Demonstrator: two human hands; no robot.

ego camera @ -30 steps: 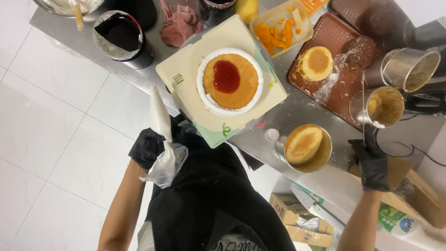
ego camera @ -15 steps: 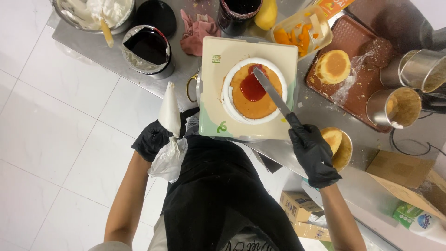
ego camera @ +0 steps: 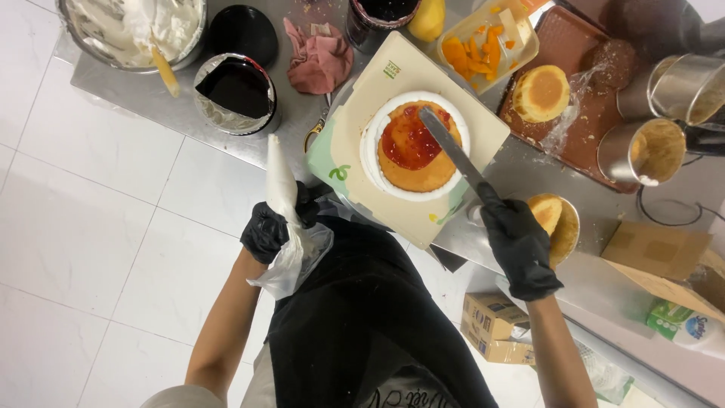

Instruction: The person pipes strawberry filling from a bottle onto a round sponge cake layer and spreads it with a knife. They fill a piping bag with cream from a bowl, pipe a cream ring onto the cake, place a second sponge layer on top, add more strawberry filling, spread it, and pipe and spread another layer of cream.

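Note:
A round sponge cake layer (ego camera: 418, 168) topped with red jam (ego camera: 406, 140) sits on a white plate (ego camera: 369, 148) on a cream square board (ego camera: 483, 128). My right hand (ego camera: 519, 246), in a black glove, grips a long metal spatula (ego camera: 453, 153) whose blade lies across the jam. My left hand (ego camera: 269, 228), also gloved, holds a cream-filled piping bag (ego camera: 282, 181) upright, off the counter's edge and left of the board.
On the steel counter stand a bowl of white cream (ego camera: 132, 26), a foil-lined bowl of dark sauce (ego camera: 237, 89), a pink cloth (ego camera: 320, 57), a tub of orange fruit (ego camera: 485, 41), a brown tray (ego camera: 596, 106) with a sponge (ego camera: 541, 92), metal tins (ego camera: 648, 151). Cardboard boxes (ego camera: 495, 326) sit below.
My right hand came in from the counter's right with the spatula and laid its blade on the cake. The jam has spread wider across the sponge. The piping bag stays put.

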